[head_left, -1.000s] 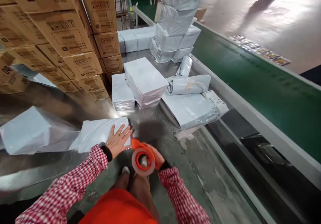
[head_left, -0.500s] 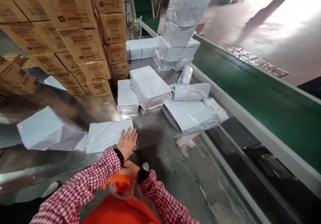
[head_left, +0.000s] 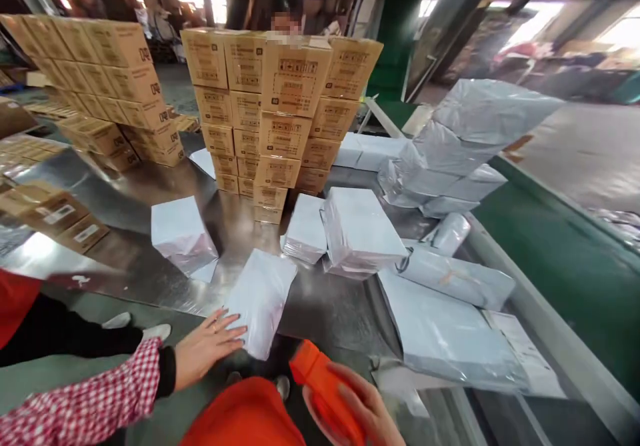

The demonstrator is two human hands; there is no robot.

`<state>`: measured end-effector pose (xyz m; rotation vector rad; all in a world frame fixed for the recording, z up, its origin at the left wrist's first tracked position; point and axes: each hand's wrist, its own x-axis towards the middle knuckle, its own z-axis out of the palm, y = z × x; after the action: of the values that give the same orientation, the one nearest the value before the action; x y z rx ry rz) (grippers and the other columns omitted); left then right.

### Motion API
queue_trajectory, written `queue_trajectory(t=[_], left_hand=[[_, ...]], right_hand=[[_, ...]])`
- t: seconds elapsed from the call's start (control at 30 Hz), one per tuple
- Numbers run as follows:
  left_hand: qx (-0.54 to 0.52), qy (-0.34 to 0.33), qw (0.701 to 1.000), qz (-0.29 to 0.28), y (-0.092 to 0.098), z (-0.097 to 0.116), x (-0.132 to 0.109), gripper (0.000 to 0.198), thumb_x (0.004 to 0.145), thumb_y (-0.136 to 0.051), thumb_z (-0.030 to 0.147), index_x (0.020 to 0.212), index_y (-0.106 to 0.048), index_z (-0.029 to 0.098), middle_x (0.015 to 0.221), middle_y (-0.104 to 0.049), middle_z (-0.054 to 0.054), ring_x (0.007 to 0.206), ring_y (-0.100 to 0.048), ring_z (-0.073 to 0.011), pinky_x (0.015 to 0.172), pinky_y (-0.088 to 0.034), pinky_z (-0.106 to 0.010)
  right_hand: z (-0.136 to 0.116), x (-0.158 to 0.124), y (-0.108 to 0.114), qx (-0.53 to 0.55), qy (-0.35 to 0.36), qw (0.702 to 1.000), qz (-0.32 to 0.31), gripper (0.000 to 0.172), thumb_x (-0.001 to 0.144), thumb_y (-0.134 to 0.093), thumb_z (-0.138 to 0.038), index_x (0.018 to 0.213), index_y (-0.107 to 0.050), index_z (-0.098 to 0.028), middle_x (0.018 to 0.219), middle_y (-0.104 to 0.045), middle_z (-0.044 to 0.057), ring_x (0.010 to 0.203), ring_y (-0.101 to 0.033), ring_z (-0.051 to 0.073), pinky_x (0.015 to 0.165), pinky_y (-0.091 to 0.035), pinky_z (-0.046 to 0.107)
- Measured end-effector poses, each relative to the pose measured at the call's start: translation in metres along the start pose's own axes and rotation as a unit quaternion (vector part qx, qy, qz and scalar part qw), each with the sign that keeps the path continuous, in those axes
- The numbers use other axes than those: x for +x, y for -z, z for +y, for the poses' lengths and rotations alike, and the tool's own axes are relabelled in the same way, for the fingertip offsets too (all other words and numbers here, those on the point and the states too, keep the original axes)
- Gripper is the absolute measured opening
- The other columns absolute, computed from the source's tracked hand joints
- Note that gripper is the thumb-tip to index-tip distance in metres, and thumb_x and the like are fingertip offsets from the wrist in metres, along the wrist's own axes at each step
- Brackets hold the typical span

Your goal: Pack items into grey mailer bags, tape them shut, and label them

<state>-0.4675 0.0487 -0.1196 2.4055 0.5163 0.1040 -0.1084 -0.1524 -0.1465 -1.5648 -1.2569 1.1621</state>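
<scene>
My left hand (head_left: 207, 347) rests with fingers spread against the near end of a white poly-wrapped parcel (head_left: 260, 299) that lies on the steel table (head_left: 150, 269) at its front edge. My right hand (head_left: 367, 409) is closed on an orange tape dispenser (head_left: 325, 389) held low, just right of that parcel and in front of my orange apron. Both sleeves are red-and-white check.
More white parcels (head_left: 357, 229) lie mid-table, one (head_left: 183, 233) stands further left, and flat grey mailer bags (head_left: 443, 333) lie at the right. Stacked cardboard cartons (head_left: 280, 99) rise behind. A green conveyor (head_left: 560, 259) runs along the right. Another person's dark sleeve (head_left: 60, 333) reaches in at the left.
The view has swung up and left. My right hand with the tape dispenser moved from under my left arm out to the right. My left hand stays on the parcel.
</scene>
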Motion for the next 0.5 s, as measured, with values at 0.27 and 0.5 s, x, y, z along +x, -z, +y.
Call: queue_trajectory(t=[0.27,0.5], left_hand=[[-0.742,0.2,0.622,0.15,-0.023,0.112,0.067,0.038,0.074,-0.078,0.051,0.085,-0.069,0.016,0.075,-0.068,-0.002,0.07,-0.064,-0.0122,0.07,-0.05,-0.024],[-0.731,0.251,0.606,0.186,-0.016,0.089,0.085,0.042,0.064,-0.085,0.05,0.075,-0.07,0.012,0.063,-0.063,-0.001,0.055,-0.055,-0.0081,0.059,-0.046,-0.021]], right_hand=[[-0.096,0.03,-0.003,-0.039,0.111,0.99,-0.077,0.039,0.09,-0.052,-0.053,0.116,-0.072,-0.032,0.097,-0.078,0.005,0.083,-0.074,0.026,0.074,-0.062,0.032],[-0.13,0.069,0.0,-0.048,0.11,0.979,-0.167,0.044,0.087,-0.055,-0.046,0.119,-0.07,-0.019,0.103,-0.077,0.009,0.087,-0.072,0.026,0.078,-0.058,0.032]])
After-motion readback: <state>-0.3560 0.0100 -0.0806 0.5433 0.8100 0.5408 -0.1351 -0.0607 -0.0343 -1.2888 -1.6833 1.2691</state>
